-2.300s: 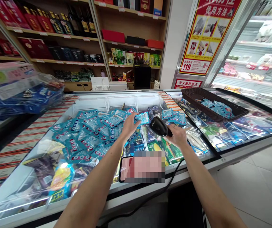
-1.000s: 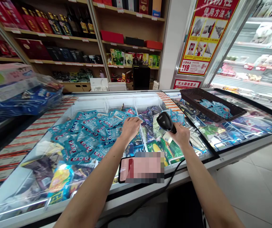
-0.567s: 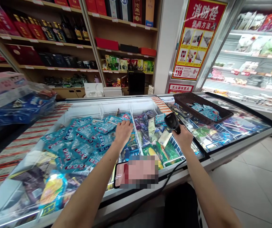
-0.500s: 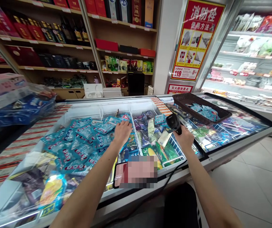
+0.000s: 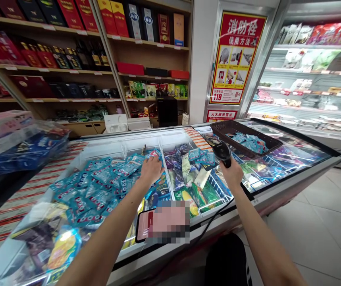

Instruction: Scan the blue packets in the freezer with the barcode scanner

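My left hand (image 5: 151, 170) lies palm down on a pile of small blue packets (image 5: 101, 178) inside the chest freezer. Its fingers are stretched forward and the thumb is apart; the fingertips touch the packets at the pile's right edge. My right hand (image 5: 232, 172) is wrapped round the handle of a black barcode scanner (image 5: 222, 153), whose head points forward and left. Several more blue packets (image 5: 203, 156) rest on purple bags in the wire-basket section between my hands. A phone (image 5: 145, 225), partly blurred out, lies on the freezer's front edge.
A brown tray (image 5: 247, 149) with blue packets stands on the freezer's right part. The scanner's black cable (image 5: 210, 222) runs down over the front edge. Plastic-wrapped packages (image 5: 21, 139) sit at the left. Behind are shelves (image 5: 152, 47) and a red fire-hydrant notice (image 5: 237, 59).
More blue packets now lie on the purple bags in the middle section. My view has shifted slightly. My left hand stays over the pile, and the scanner remains in my right hand.
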### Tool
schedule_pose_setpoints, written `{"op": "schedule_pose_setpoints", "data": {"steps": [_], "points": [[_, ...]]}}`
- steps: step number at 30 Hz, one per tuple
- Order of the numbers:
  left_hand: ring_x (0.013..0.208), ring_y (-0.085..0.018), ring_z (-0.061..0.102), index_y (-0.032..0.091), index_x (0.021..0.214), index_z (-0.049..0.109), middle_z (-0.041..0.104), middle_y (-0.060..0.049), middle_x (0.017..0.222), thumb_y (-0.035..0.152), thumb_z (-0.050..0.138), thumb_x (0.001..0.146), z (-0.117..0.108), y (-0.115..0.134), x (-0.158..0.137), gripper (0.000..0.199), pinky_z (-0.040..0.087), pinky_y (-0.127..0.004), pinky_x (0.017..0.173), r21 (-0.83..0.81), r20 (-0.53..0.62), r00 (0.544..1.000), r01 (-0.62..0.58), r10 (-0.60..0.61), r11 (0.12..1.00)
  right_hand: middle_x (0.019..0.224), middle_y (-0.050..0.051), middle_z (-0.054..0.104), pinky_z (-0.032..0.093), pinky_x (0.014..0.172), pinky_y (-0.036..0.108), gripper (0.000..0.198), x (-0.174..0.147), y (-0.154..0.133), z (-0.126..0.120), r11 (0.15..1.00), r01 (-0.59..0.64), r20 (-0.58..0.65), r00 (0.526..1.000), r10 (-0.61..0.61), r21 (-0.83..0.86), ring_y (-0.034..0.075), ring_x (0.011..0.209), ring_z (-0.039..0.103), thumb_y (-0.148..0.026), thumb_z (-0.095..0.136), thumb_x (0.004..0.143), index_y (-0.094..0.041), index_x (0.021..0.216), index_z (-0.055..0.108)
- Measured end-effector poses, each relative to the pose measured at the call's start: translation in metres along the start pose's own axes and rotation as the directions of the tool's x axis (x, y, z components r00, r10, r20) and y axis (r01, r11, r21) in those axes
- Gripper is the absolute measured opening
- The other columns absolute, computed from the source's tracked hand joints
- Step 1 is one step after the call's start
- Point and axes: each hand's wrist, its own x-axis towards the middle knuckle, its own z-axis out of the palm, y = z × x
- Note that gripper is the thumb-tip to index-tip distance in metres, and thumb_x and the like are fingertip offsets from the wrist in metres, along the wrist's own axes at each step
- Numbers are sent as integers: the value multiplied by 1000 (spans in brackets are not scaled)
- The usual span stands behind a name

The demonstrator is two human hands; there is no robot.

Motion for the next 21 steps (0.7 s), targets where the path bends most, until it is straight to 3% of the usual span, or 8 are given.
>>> {"op": "schedule_pose_setpoints", "data": {"steps": [4,7,11,17,21], "points": [[117,-30,49,22,115,58,51,-13,128,39,44,87,6,23,16,36,40,-48,98,-127,-39,997,-66,62,990,74,8,64,30,56,27,39,7,4,3,996,-88,41,995,88,-6,20,62,53,-53,51,80,-18,93,64],[126,-27,43,24,128,50,44,-12,138,43,42,89,15,50,35,44,38,-46,103,-248,-43,981,-192,187,950,76,9,65,31,58,28,41,9,4,4,994,-107,93,990,107,-1,21,64,55,-54,50,80,-18,94,64],[142,-30,18,31,139,38,29,-4,151,54,35,90,28,96,64,55,26,-52,112,-308,-6,959,-271,283,912,81,8,66,34,62,28,41,12,2,4,992,-125,181,977,117,33,21,70,58,-54,49,81,-18,93,63],[142,-39,1,42,142,28,16,7,156,68,23,85,47,150,112,63,7,-71,107,-291,129,963,-190,236,938,80,7,67,37,65,28,38,16,5,8,981,-168,248,959,139,97,22,74,60,-52,49,82,-19,93,63],[141,-42,5,42,142,28,22,5,155,72,25,82,63,163,139,67,9,-73,104,-306,250,947,-119,200,944,79,8,67,38,66,29,38,20,11,14,975,-181,254,956,145,126,22,74,60,-53,50,81,-19,92,63]]}}
